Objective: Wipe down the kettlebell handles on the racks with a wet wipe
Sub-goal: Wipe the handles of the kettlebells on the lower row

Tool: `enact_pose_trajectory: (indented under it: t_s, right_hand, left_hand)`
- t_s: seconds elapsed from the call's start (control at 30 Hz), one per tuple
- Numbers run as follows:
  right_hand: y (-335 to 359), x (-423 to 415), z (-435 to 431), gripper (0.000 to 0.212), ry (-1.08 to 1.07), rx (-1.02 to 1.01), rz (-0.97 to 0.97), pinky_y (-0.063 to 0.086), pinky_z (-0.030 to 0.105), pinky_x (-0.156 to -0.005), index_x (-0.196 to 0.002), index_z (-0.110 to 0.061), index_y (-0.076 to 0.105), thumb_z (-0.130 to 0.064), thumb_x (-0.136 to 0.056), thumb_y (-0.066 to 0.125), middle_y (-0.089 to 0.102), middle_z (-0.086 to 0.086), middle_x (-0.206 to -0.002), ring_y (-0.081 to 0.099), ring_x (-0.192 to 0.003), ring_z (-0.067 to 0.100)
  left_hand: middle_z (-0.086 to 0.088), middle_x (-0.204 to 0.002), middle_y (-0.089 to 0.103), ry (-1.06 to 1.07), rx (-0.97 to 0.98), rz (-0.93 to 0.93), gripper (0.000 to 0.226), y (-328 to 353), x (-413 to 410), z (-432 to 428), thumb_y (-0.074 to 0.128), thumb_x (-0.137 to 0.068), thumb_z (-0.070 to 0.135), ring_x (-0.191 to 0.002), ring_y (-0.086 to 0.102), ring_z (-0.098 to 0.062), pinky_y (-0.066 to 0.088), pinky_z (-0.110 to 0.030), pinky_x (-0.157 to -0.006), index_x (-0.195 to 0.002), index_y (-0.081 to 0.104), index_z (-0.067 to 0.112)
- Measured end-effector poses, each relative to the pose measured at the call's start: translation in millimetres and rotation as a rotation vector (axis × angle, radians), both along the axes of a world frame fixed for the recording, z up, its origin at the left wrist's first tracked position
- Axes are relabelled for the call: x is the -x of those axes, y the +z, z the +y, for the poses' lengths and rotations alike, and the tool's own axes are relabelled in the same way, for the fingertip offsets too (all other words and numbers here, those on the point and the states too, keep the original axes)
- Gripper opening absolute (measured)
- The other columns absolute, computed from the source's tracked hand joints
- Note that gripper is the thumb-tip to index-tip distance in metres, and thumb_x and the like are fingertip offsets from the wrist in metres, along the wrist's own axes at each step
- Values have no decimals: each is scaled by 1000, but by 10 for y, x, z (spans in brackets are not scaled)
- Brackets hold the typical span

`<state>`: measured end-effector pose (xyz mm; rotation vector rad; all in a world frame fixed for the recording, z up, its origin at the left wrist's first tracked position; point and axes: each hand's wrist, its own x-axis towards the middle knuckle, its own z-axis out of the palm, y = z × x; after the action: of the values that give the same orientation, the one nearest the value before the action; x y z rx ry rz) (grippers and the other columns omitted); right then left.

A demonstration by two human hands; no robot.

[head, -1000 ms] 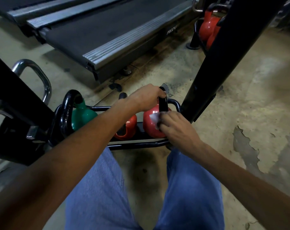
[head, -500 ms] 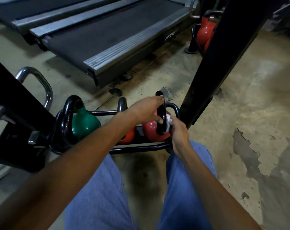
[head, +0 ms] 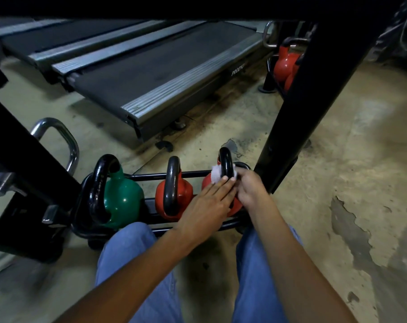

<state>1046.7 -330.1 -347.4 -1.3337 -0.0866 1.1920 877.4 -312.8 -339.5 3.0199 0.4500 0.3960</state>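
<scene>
Moved: left hand (head: 208, 201) has let go of the handle top it gripped half a second ago and lies lower down; the view has dipped, so a dark bar now crosses the top edge.
Chrome loop (head: 69, 141): far left, its lower end hidden behind a black frame member.
Green kettlebell (head: 123, 199): leftmost on the rack (head: 151, 176), black handle upright; no marking readable.
Treadmill (head: 163, 73): behind the rack, side rail lettered "PROZI…", the last letters too blurred to read; its far end is cut off by the dark bar.
Middle red kettlebell (head: 177, 197): upright beside the green one, no label legible.
Left hand fingers (head: 222, 184): straight and together, laid on the right red kettlebell (head: 235, 209), tips touching its handle (head: 225, 159); gripping nothing.
Wet wipe (head: 216, 174): white, wrapped round that handle's middle, a tuft showing left of it, the rest hidden behind handle and fingers.
Right hand (head: 250, 188): just right of the handle, fingers curled in, pinching the wipe against it; the fingertips themselves are out of sight.
Black post (head: 302, 101): hides part of the far red kettlebells (head: 284, 64); how many stand there cannot be told.
Jeans (head: 132, 264): both knees at the bottom edge.
</scene>
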Motion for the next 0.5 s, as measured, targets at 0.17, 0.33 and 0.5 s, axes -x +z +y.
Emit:
enact_pose_trajectory:
  t_s: [0.17, 0.33, 0.5]
  right_hand:
    - [-169, 76, -264, 19, -73, -43, -243, 47, 37, -77, -97, 0, 73, -12, -99, 58, 64, 26, -92, 58, -85, 35]
    - [275, -23, 309, 19, -144, -28, -222, 61, 34, -64, -112, -3, 69, -2, -102, 53, 71, 20, -82, 67, -60, 27]
    - [406, -314, 613, 24, 9, 168, -271, 54, 32, -54, -100, 0, 62, 7, -96, 40, 59, 17, -92, 62, -70, 27]
  left_hand:
    - [-7, -164, 24, 2, 33, 5, 66, -118, 80, -43, 61, -97, 26, -152, 17, -19, 16, -41, -121, -154, 29, 16]
    - [-7, -163, 28, 18, 46, -21, 58, -66, 42, -33, 60, -97, 28, -152, 20, -21, 15, -43, -122, -150, 40, 16]
    - [-3, -163, 28, 17, 71, -28, 60, 6, -14, 56, 58, -95, 26, -153, 17, -19, 20, -43, -124, -152, 39, 18]
